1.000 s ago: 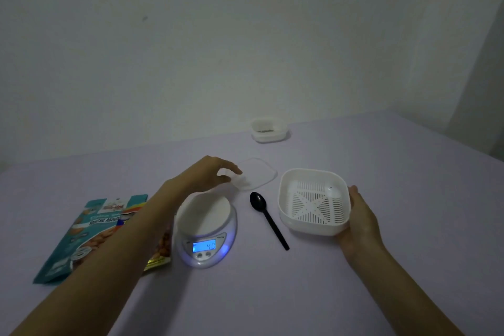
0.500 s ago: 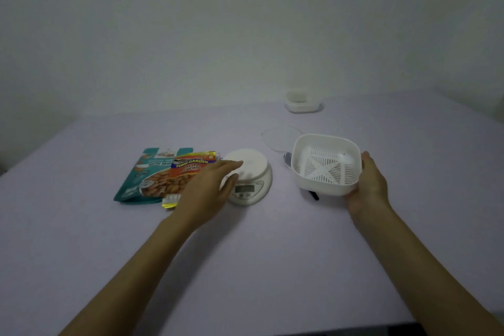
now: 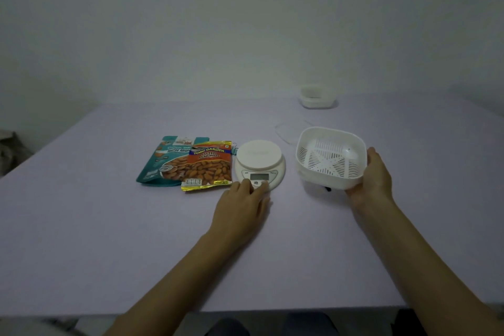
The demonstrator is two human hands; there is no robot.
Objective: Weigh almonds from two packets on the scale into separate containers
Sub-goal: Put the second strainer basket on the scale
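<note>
A white round scale (image 3: 259,157) sits mid-table, its display unlit. My left hand (image 3: 244,203) lies in front of it, fingertips touching the button panel. My right hand (image 3: 373,180) grips the near right rim of a white slotted strainer basket (image 3: 331,157), lifted a little and tilted toward me. A teal roasted-almond packet (image 3: 163,159) lies flat left of the scale. An orange salted-almond packet (image 3: 207,166) partly overlaps it. A small white container (image 3: 316,97) stands at the far edge.
A clear lid (image 3: 286,129) lies flat behind the strainer. The tip of a black spoon (image 3: 327,188) shows under the strainer's near edge. The lilac table (image 3: 109,240) ends close to me at the bottom.
My left hand drew back from over the scale's platform to its front buttons. The scale's blue display light went out. My head moved back, so the view widened.
</note>
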